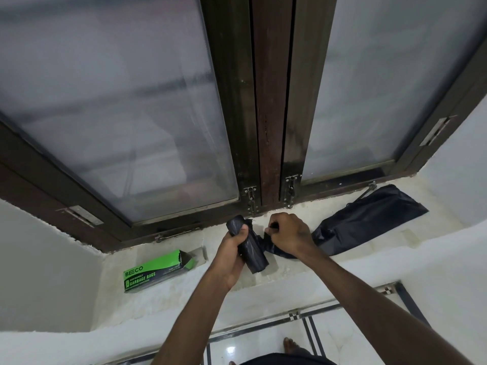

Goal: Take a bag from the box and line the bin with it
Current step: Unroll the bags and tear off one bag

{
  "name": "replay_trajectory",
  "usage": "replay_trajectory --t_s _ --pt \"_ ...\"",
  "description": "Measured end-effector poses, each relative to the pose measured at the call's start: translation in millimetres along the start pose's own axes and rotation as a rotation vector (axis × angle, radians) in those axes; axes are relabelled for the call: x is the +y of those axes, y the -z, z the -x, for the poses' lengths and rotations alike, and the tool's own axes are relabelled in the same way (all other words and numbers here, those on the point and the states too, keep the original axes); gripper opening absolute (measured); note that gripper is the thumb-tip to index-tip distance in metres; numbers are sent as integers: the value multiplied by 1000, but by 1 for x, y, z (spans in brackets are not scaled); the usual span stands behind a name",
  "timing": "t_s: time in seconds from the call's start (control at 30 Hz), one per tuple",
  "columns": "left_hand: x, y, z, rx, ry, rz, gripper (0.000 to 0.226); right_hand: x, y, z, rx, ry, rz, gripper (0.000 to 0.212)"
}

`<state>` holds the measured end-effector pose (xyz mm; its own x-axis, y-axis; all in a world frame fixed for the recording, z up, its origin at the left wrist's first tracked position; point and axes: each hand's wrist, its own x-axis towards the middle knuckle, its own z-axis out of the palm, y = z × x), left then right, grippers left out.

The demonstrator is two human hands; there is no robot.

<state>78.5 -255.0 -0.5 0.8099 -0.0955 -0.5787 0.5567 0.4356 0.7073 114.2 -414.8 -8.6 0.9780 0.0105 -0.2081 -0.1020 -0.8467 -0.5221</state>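
A roll of black garbage bags [253,255] is gripped in my left hand [232,252] above the window sill. My right hand [288,234] pinches the loose end of a black bag [363,219] that runs from the roll and lies spread along the sill to the right. The green and black bag box [155,271] lies on its side on the sill to the left, its end flap open. No bin is in view.
The pale stone sill [184,293] runs under a dark-framed window [266,114] with frosted panes and metal latches [250,200]. Below lies a tiled floor [266,341] where my bare foot [291,345] shows.
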Motion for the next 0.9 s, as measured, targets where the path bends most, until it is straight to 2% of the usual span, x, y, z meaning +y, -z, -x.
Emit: replay_trajectory --t_s 0.2,0.63,0.9 --pt "1 -2 2 -13 0 41 16 -5 -1 1 59 -4 31 13" --pt "-1 -4 3 17 20 40 34 -7 -7 2 88 -70 31 16" --pt "7 -10 4 48 31 33 37 -14 -12 -3 112 -76 54 18"
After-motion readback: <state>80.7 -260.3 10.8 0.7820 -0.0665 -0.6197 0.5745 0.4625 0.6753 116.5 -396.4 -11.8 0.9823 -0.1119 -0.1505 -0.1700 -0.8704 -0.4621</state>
